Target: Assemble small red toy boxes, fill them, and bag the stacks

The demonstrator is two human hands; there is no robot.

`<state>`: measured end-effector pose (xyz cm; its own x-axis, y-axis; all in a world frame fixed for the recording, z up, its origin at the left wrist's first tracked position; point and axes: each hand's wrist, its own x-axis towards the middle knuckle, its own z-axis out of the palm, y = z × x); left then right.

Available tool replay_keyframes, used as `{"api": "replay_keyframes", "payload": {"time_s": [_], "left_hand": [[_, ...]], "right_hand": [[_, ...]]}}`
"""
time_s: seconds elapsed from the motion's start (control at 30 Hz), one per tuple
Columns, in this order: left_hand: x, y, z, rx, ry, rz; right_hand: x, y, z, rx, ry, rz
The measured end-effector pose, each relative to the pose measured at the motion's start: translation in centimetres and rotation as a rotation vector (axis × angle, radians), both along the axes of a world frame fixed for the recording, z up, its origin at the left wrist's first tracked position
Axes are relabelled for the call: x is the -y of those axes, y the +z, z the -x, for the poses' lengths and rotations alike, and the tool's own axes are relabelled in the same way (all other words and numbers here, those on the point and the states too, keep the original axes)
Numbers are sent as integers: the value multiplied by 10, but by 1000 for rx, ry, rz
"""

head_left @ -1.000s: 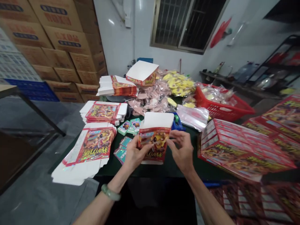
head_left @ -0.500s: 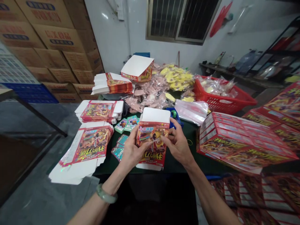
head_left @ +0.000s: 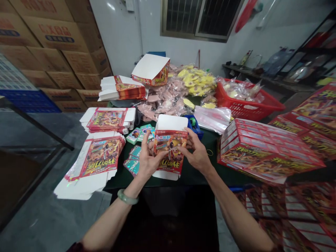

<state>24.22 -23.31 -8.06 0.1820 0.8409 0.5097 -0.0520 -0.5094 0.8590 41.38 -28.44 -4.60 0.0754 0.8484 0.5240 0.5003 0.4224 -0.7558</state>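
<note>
A red printed cardboard box (head_left: 171,141), with a white flap raised at its far end, is between my hands over the near table edge. My left hand (head_left: 148,154) grips its left side, thumb across the printed front and index finger raised off the edge. On the right side, my right hand (head_left: 194,149) holds the box with its thumb on the front and its fingers curled at the edge. Just left of the box lie teal picture cards (head_left: 133,162) and a small card pile (head_left: 140,133). The fingers behind the box are partly hidden.
Flat box blanks (head_left: 101,157) are stacked at the left. Bagged pink pieces (head_left: 170,96) and yellow pieces (head_left: 198,82) are heaped behind. Clear plastic bags (head_left: 214,119), a red basket (head_left: 246,105) and finished boxes (head_left: 262,150) stand right. A blue tape dispenser (head_left: 195,131) sits behind my right hand.
My left index finger has lifted away from the box's edge, and my right fingers have shifted slightly along its right side. The whole view has moved a little.
</note>
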Motion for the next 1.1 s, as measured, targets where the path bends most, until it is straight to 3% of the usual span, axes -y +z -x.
{"api": "replay_keyframes", "payload": {"time_s": [0.1, 0.17, 0.2, 0.27, 0.33, 0.43, 0.5, 0.6, 0.7, 0.77, 0.9, 1.1], "left_hand": [[-5, 4, -1, 52, -1, 49], [-5, 5, 0, 60, 40, 71], [-5, 4, 1, 68, 51, 76], [-4, 2, 3, 76, 54, 67], [-3, -3, 5, 39, 64, 33], [-2, -13, 9, -56, 121, -57], [-2, -19, 13, -98, 157, -116], [1, -24, 20, -169, 187, -173], [6, -27, 25, -216, 192, -196], [9, -29, 26, -224, 178, -181], [12, -29, 26, -160, 119, -145], [12, -3, 30, -66, 78, -222]], "right_hand": [[24, -6, 14, 256, -285, -297], [49, -17, 34, 379, -252, -422], [61, -26, 45, 432, -164, -419], [75, -46, 66, 561, -105, -267], [77, -64, 83, 663, -172, -108], [71, -76, 93, 707, -271, -76], [72, -68, 88, 647, -188, -125], [74, -39, 65, 444, -99, -241], [60, -8, 38, 241, -353, -367], [40, 2, 28, 161, -389, -386], [7, 0, 24, 79, -235, -396], [7, -2, 19, 80, -111, -360]]}}
